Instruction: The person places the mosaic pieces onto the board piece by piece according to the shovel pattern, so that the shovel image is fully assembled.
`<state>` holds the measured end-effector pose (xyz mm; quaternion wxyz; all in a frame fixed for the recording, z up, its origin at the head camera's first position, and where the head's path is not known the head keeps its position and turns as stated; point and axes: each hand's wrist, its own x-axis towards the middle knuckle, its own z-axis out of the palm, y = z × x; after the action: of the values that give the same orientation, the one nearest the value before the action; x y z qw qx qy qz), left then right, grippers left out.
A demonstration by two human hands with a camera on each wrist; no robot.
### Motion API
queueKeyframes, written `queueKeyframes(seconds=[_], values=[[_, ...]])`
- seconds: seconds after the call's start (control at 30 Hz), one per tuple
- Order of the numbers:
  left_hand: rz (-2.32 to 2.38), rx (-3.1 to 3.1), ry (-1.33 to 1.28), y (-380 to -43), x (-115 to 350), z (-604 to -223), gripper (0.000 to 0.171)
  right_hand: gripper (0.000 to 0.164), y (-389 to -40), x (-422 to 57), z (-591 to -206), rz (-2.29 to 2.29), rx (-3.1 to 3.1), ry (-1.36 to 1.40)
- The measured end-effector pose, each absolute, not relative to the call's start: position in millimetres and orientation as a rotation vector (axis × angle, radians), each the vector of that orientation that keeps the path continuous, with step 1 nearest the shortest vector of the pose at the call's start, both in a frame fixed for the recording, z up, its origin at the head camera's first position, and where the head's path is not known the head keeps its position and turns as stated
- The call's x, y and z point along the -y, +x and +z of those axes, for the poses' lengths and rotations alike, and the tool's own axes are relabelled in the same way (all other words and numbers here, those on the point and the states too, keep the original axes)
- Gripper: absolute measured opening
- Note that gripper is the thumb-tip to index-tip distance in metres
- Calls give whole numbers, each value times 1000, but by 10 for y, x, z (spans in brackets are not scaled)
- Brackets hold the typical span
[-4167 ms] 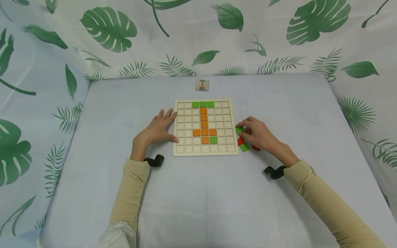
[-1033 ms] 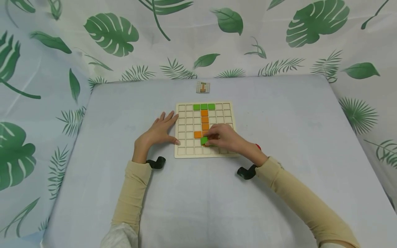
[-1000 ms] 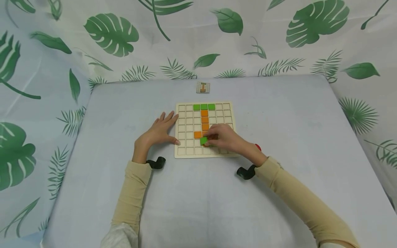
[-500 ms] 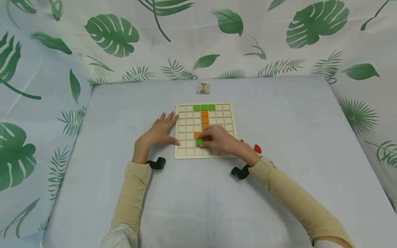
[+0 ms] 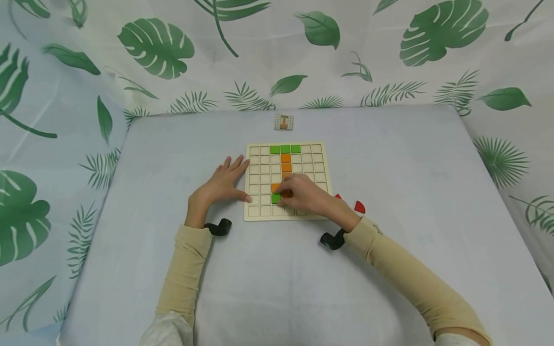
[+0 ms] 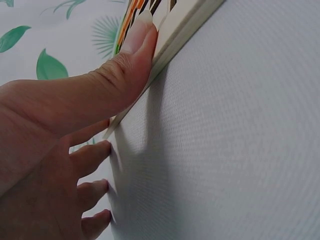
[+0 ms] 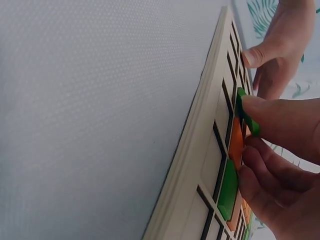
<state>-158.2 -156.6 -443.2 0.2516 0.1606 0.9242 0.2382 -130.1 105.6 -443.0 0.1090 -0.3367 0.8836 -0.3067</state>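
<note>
A cream wooden grid board (image 5: 259, 168) lies on the table with green and orange square tiles set in its cells. My right hand (image 5: 305, 194) reaches over the board's lower half and pinches a green tile (image 5: 275, 198). In the right wrist view that green tile (image 7: 248, 112) tilts between thumb and fingers at a cell, beside an orange tile (image 7: 236, 142). A second green tile (image 7: 228, 187) lies nearer the camera. My left hand (image 5: 222, 182) spreads its straight fingers along the board's left edge, the thumb (image 6: 137, 45) resting on the rim. The right hand covers several lower tiles.
A small pattern card (image 5: 283, 122) lies behind the board. To the right of the board are red pieces (image 5: 359, 207), partly hidden by the right wrist. A leaf-printed cloth (image 5: 242, 48) rises behind the table.
My right hand picked up a green tile at the board's right side, carried it left across the board and lowered it to a cell left of the orange column. The left hand stays put.
</note>
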Motion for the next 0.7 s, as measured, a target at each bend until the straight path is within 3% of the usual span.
queueKeyframes(seconds=[0.7], values=[[641,-2514,433,-1593,1570,-4441,113,25,-1307,-1054,-4454,-876,-2591,-971]])
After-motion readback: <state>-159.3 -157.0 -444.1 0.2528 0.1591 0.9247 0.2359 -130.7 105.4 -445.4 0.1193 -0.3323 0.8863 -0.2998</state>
